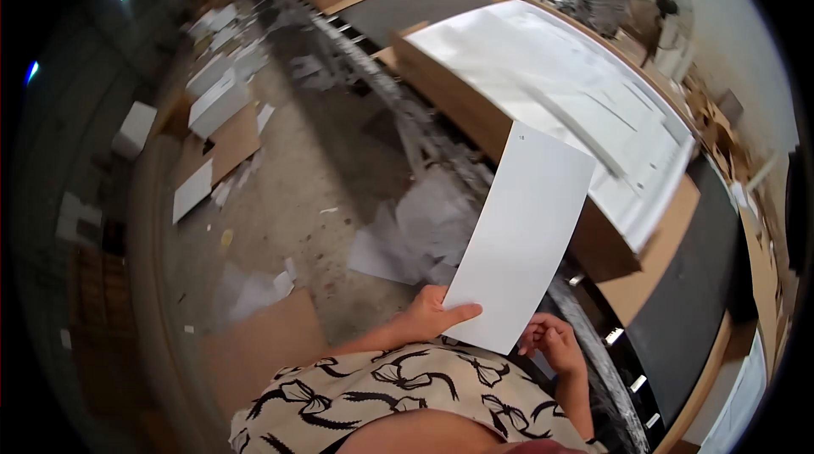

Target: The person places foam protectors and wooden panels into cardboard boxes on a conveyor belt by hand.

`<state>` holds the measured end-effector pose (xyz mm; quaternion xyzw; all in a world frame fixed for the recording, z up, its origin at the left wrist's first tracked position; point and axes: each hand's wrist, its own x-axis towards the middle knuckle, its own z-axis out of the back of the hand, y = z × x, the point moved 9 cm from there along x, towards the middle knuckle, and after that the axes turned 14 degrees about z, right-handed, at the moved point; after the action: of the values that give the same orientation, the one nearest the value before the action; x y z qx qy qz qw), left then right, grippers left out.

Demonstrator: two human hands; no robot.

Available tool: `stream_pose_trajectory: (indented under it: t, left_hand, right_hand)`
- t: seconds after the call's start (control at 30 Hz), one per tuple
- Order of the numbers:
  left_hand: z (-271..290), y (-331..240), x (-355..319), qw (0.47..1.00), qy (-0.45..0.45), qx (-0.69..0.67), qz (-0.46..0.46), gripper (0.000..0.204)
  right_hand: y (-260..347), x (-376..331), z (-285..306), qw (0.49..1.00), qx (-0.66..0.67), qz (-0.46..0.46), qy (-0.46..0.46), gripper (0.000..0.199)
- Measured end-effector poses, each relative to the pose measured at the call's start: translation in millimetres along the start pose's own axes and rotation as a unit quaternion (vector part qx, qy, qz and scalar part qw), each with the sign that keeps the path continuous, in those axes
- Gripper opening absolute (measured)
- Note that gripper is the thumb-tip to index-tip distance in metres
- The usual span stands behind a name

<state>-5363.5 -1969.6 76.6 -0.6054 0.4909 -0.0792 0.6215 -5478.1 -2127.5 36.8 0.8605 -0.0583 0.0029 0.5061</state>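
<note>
A long white sheet or thin panel (pixel 526 233) slants up in front of me, with a small printed mark near its top edge. My left hand (pixel 441 314) grips its lower left edge, the thumb lying on the face and the fingers hidden behind. Beside the lower right edge is my right hand (pixel 555 344), its fingers curled inward. The fingertips are close to the panel's edge; whether they pinch it or something small does not show. Beyond the panel, an open cardboard box (pixel 458 85) with white sheeting and white flat parts inside lies on a dark conveyor belt (pixel 678 327).
The conveyor's metal side rail (pixel 381 77) runs from far left to near right. Crumpled clear plastic (pixel 415 229) lies on the floor beside it. Cardboard (pixel 263 352) and white foam blocks (pixel 219 102) are at left. A standing fan (pixel 666 9) is at the back right.
</note>
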Motion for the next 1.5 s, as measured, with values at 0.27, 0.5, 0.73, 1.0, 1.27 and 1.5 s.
stream_pose_trajectory:
  t: [0.27, 0.5, 0.73, 1.0, 1.27, 1.5]
  left_hand:
    - [251.5, 29.7, -69.8, 0.966, -0.173, -0.172, -0.081, 0.025]
    - [371.0, 58.7, -83.2, 0.905, -0.324, -0.269, -0.066, 0.027]
    - [447.1, 44.5, -52.6, 0.882, -0.301, -0.346, -0.11, 0.038]
    - [564.6, 0.9, 10.5, 0.829, -0.307, -0.467, -0.022, 0.027]
    - [702.5, -81.6, 43.5, 0.771, -0.371, -0.517, -0.03, 0.027]
    - [899.3, -91.6, 112.4, 0.761, -0.365, -0.533, -0.058, 0.032]
  right_hand:
    - [-145.7, 176.7, -208.7, 0.968, -0.12, -0.217, 0.041, 0.021]
    - [-233.3, 265.7, -279.9, 0.948, -0.065, -0.305, 0.063, 0.016]
    - [-292.2, 365.5, -305.8, 0.931, -0.012, -0.355, 0.079, 0.019]
    - [-335.3, 551.9, -350.9, 0.891, -0.051, -0.382, 0.24, 0.021]
    - [-370.4, 718.7, -418.0, 0.871, -0.059, -0.366, 0.324, 0.023]
    - [-449.8, 876.1, -443.1, 0.855, -0.103, -0.385, 0.331, 0.032]
